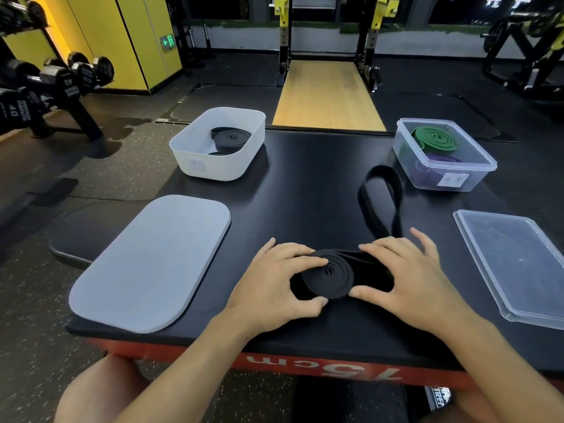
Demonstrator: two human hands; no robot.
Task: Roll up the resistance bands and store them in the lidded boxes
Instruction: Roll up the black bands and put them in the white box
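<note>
Two hands work on one black resistance band [328,277] at the 6 o'clock edge of the black tabletop [305,184]. The band is partly wound into a flat spiral coil that lies on the tabletop. The left hand [274,279] grips the coil from 9 o'clock, with its forefinger curled over the top and its thumb against the near rim. The right hand [409,279] holds the band from 3 o'clock: its thumb presses the coil's near edge, its forefinger reaches over the far side, and its other fingers are spread and bent on the unrolled part. From under the right hand the loose loop [380,203] runs away toward 1 o'clock and lies flat on the top.

At 10 o'clock of the tabletop stands an open white box [207,166] with a rolled black band [230,138] inside. Its pale grey lid [152,264] lies flat at 8 o'clock, overhanging the table's left edge. At 2 o'clock stands an open clear plastic box [406,160] holding a green coil [435,138] on top of a purple band [442,160]. Its clear lid [515,264] lies at 4 o'clock.

The table's near side is red with white lettering. Beyond the table, at 9 o'clock, is a rack of dumbbells [61,80], and at 12 o'clock a yellow-and-black squat rack [283,41] over a wooden platform [328,96].
</note>
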